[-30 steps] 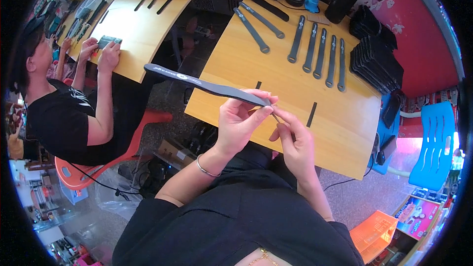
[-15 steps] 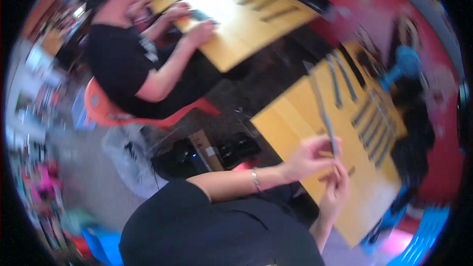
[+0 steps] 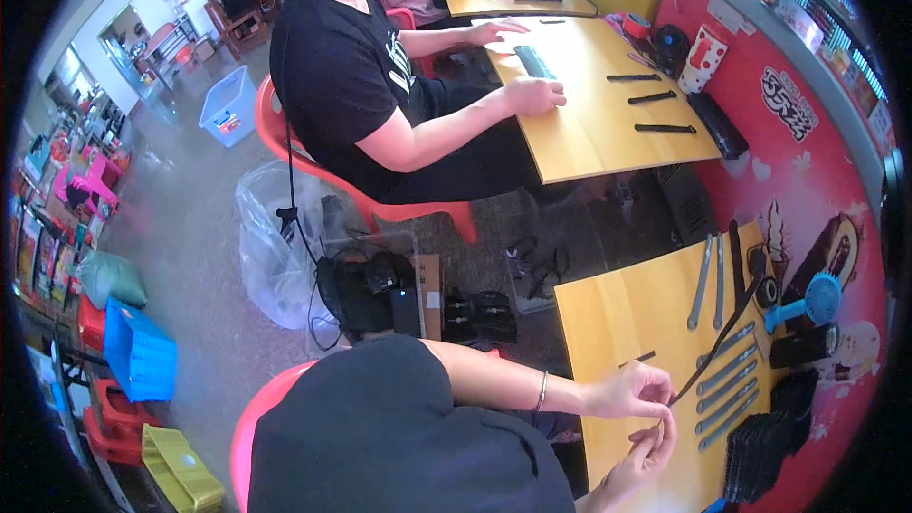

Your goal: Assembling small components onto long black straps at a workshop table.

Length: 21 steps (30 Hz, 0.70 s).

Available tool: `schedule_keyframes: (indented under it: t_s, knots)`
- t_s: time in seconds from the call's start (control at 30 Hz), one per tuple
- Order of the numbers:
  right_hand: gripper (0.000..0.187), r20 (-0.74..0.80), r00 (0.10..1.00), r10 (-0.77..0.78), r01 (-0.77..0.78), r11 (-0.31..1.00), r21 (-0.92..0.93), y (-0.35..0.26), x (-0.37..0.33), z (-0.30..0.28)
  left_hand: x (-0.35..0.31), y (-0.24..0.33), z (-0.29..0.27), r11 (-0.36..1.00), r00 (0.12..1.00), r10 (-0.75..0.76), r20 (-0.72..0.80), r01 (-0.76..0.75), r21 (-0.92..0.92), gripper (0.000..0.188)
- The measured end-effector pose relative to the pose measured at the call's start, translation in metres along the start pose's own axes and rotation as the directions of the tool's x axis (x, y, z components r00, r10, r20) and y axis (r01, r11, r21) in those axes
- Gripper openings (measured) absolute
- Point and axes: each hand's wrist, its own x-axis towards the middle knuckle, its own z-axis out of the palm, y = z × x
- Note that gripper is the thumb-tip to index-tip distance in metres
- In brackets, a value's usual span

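Note:
A long thin dark strap (image 3: pixel 714 353) slants across the near table, its lower end pinched in the fingers of my left hand (image 3: pixel 627 391). Just below, my right hand (image 3: pixel 644 461) has its fingers closed, the tips meeting at the left fingertips near the strap's end; what lies between them is hidden. Beyond the hands several grey straps (image 3: pixel 727 389) lie in a row on the wooden table (image 3: pixel 608 309). Two more grey straps (image 3: pixel 701 280) lie farther off, beside a black strap (image 3: pixel 736 264). A short dark strip (image 3: pixel 637 359) rests near my left hand.
A blue handheld fan (image 3: pixel 822 299) and a stack of black pieces (image 3: pixel 774 437) stand along the table's right side. At the farther table (image 3: pixel 579 147) a co-worker in black (image 3: pixel 332 85) handles a dark flat piece. A clear plastic bag (image 3: pixel 271 256) and cables lie on the floor.
The view has swung toward the left, so the tables sit lower and farther right. The strap now slants up to the right instead of up to the left. The co-worker's hands have moved apart.

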Motion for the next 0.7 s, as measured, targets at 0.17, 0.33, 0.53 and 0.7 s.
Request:
schedule_keyframes:
  t_s: [0.17,0.33,0.53,0.7]
  knots:
    - [0.031,0.028,1.0,-0.009,0.011,0.998,-0.062,0.011,0.0,-0.016,0.0,0.005,0.002,0.945,0.995,0.041,0.094,-0.069,0.319,0.02]
    - [0.029,-0.067,0.997,-0.023,0.018,0.996,-0.085,0.003,0.006,-0.008,0.012,0.0,0.002,0.842,0.944,0.318,0.09,-0.324,0.431,0.012]
    - [0.031,-0.05,0.994,-0.093,0.077,0.962,-0.261,-0.003,0.016,-0.004,0.014,0.013,0.0,0.958,1.0,-0.026,-0.016,0.03,0.284,0.017]
    - [0.03,-0.095,0.988,-0.122,0.097,0.967,-0.237,0.0,0.009,-0.013,0.01,0.006,0.011,0.973,0.98,-0.2,0.003,0.198,0.118,0.013]
